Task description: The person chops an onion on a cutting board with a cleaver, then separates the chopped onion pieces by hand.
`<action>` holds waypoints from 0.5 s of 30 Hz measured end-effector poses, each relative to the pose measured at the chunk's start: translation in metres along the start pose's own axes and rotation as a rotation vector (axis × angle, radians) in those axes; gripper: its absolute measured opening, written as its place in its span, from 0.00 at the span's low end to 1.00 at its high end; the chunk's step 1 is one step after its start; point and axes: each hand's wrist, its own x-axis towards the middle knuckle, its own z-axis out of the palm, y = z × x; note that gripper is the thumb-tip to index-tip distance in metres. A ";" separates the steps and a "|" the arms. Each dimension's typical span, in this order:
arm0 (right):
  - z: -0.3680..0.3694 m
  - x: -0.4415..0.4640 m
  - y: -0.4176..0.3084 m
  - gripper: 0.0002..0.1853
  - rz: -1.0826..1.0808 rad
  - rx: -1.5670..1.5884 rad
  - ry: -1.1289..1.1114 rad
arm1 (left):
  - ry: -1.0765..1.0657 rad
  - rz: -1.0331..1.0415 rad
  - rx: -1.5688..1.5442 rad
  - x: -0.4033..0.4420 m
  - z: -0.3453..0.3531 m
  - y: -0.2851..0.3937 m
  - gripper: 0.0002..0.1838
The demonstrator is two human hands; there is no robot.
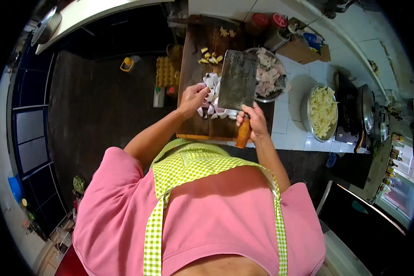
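My right hand (255,122) is wrapped round the wooden handle of a cleaver (238,78). Its broad dark blade is raised over the wooden cutting board (193,69) and covers part of what lies behind it. My left hand (194,100) is pinched closed at the left edge of a pile of cut onion pieces (210,99), white with purple tints. Whatever sits between those fingertips is too small to make out. Farther up the board lie yellow chunks (210,57), which look like ginger. A metal bowl (280,94) of pale sliced meat (269,73) stands right of the blade.
On the tiled counter (295,131) at right is a bowl of pale cut vegetable (323,112), with a lidded pan (367,108) beyond. Red-lidded jars (278,33) and a cardboard box (303,53) stand at the back. Egg trays (166,72) sit left of the board, lower down.
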 end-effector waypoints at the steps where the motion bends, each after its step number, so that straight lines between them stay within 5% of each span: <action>1: 0.005 0.012 0.003 0.05 0.011 0.077 -0.023 | 0.012 -0.080 -0.042 0.008 -0.002 0.006 0.18; 6: 0.024 0.040 0.011 0.05 0.095 0.259 -0.042 | -0.156 -0.251 -0.455 0.046 -0.023 0.045 0.32; 12: 0.022 0.038 0.017 0.04 0.134 0.198 -0.039 | -0.113 -0.285 -0.356 0.059 -0.010 0.080 0.11; 15: 0.025 0.055 0.009 0.05 0.079 0.194 -0.023 | -0.305 -0.222 -0.041 0.059 -0.030 0.055 0.13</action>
